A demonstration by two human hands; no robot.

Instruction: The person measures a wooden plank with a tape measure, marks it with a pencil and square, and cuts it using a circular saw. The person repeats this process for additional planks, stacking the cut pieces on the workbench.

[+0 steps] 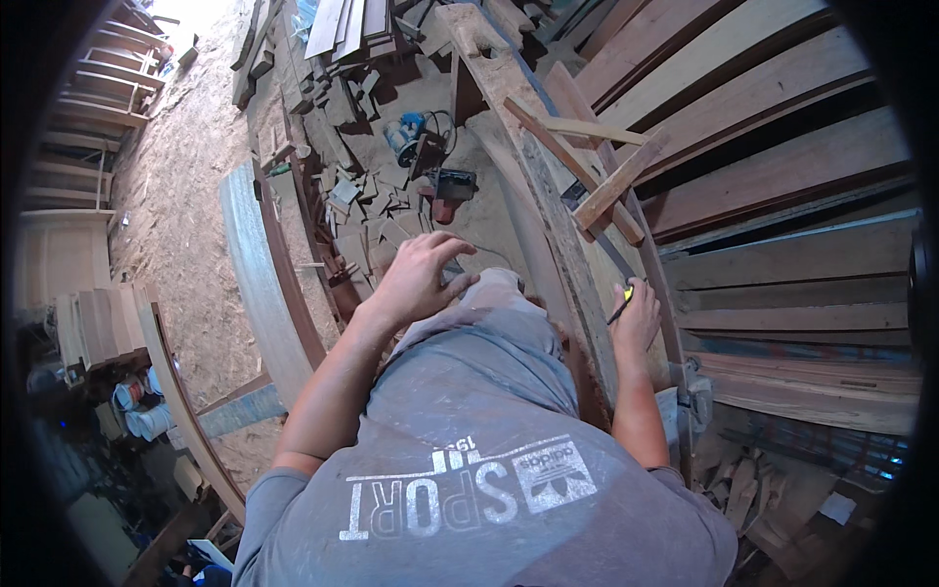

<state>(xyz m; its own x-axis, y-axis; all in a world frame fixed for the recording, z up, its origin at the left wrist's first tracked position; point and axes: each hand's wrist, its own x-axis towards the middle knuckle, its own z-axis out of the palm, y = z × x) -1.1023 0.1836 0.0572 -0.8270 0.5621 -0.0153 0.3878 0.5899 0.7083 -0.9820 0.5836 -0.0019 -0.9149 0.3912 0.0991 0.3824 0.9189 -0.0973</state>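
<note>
My left hand (pixel 416 281) is raised in front of my body. Its fingers are loosely curved, with the thumb apart and nothing held. At the bench on the right, my right hand (pixel 640 321) closes on a small yellow-and-black tool (pixel 627 293), mostly hidden by the fingers. A thin grey strip (pixel 614 256) lies on the long wooden bench (pixel 548 201) just beyond it; whether it joins the tool I cannot tell. Farther along, crossed wooden strips (pixel 618 183) rest over the bench, apart from my hand.
Stacked boards (pixel 782 186) fill the right side. A blue power tool (pixel 403 137) and a dark power tool (pixel 452 186) lie on the floor among wood offcuts (pixel 367 191). On the left, a long plank (pixel 256 264) stands above sawdust-covered ground (pixel 181 196).
</note>
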